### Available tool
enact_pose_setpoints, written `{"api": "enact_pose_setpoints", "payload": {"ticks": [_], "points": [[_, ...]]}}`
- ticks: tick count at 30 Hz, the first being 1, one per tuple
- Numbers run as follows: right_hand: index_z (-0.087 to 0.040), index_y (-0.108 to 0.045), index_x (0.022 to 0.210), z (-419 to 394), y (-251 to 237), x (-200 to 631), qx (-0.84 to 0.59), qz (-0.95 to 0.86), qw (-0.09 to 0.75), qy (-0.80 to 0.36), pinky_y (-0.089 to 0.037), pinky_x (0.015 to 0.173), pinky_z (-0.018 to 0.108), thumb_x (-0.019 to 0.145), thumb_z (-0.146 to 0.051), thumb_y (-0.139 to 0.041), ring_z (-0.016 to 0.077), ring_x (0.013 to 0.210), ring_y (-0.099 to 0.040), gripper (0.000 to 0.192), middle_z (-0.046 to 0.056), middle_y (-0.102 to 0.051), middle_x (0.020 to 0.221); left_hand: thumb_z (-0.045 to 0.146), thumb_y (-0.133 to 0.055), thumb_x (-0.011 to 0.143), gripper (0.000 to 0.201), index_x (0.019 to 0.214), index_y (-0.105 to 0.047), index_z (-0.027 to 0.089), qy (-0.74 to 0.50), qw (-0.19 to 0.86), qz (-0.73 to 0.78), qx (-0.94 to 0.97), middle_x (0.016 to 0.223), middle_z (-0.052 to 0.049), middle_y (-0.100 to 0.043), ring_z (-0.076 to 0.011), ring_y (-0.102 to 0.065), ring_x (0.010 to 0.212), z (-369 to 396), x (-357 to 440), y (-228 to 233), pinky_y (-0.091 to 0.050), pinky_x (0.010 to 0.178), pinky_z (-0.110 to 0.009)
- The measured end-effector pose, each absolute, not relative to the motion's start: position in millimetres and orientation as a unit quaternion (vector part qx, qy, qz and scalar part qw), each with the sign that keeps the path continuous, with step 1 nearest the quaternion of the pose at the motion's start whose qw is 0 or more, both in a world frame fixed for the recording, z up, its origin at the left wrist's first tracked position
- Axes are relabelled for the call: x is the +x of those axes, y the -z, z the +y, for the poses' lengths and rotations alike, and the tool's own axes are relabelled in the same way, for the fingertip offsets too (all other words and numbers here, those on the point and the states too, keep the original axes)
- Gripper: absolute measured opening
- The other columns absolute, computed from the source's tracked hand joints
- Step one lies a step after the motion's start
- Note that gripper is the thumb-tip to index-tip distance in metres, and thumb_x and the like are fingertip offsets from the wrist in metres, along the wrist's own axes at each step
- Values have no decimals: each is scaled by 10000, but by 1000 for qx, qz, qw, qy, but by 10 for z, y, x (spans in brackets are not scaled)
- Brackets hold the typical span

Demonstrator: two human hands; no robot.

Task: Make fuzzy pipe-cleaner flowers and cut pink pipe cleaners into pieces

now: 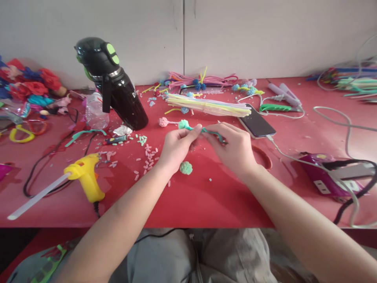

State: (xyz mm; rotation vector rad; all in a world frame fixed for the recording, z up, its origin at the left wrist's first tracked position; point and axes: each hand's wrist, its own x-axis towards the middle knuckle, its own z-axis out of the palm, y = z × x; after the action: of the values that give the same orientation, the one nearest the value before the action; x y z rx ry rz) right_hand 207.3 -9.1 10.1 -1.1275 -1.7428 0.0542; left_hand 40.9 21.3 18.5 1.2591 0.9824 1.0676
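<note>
The red desk [206, 204] carries many things. Near its front left edge lies a yellow glue gun [85, 179]. A black bottle [113, 84] stands toward the back left, with small cut pieces [149, 157] scattered in front of it. A green pompom [185, 168] lies in the middle. A phone [257, 125] and a bundle of straws [209, 105] lie toward the back edge.

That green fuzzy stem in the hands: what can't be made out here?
Head view only:
- green stem: its middle and right end are covered by the fingers of the left hand and right hand.
- black bottle: its lettering is cut off by its curve.
- phone: screen dark.
</note>
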Motion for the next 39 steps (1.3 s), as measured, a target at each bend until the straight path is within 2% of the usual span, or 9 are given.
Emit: {"api": "enact_pose_setpoints", "payload": {"ticks": [5,7,10,15,18,22,29,35,39], "points": [[-193,-725,888,-84,-141,2110,-523,-671,503,-151,-447,637,298,950,-290,-670,149,636,-577,127,17,-706,740,600,-681,919,481,695,-702,176,-449,357,412,708,652,-31,-652,-140,-588,619,249,233,-316,-461,616,-298],[-184,-712,862,-84,-165,2118,-532,-647,505,-208,-433,607,294,940,-325,-682,141,607,-559,164,10,-682,702,536,-708,923,348,915,-762,193,-466,231,363,773,884,-61,-745,-179,-672,811,295,165,-333,-526,753,-318],[-178,-693,827,-92,-208,2116,-516,-618,515,-293,-453,607,292,928,-375,-699,140,606,-572,222,14,-670,685,432,-719,943,299,1150,-755,219,-422,123,290,850,1190,-88,-764,-226,-692,1099,381,110,-295,-522,969,-376],[-182,-676,793,-119,-260,2099,-487,-596,501,-396,-467,613,290,911,-451,-727,135,603,-573,299,17,-653,681,382,-630,1012,221,1076,-771,225,-411,69,270,868,973,-52,-799,-183,-716,878,443,103,-225,-508,877,-358],[-182,-677,787,-122,-255,2102,-489,-620,484,-377,-449,609,286,944,-405,-681,130,598,-557,273,16,-653,690,395,-618,1017,236,1032,-768,214,-400,68,275,872,902,-45,-777,-172,-687,808,427,97,-238,-488,828,-343],[-176,-721,861,-110,-204,2110,-507,-688,449,-261,-430,615,293,973,-286,-612,134,605,-547,192,28,-695,740,397,-575,1035,262,996,-739,196,-354,88,290,885,884,-55,-748,-187,-665,821,402,92,-259,-473,811,-338],[-205,-776,977,-109,-110,2114,-454,-751,466,-113,-505,712,324,986,-230,-615,188,776,-646,163,74,-730,907,360,-516,1041,277,907,-682,184,-321,112,352,872,850,-62,-726,-212,-650,838,348,140,-236,-435,807,-343],[-217,-771,979,-125,-82,2109,-444,-756,474,-82,-513,682,323,1011,-232,-590,179,758,-638,185,75,-727,916,468,-542,1021,348,880,-689,187,-332,250,408,813,799,-42,-713,-178,-611,741,258,205,-255,-398,690,-300],[-219,-766,983,-128,-90,2110,-445,-759,471,-71,-504,663,311,1000,-244,-625,169,732,-623,144,68,-711,895,530,-569,996,408,807,-677,185,-345,344,424,764,661,6,-580,-147,-516,639,220,229,-288,-359,617,-289]]}}
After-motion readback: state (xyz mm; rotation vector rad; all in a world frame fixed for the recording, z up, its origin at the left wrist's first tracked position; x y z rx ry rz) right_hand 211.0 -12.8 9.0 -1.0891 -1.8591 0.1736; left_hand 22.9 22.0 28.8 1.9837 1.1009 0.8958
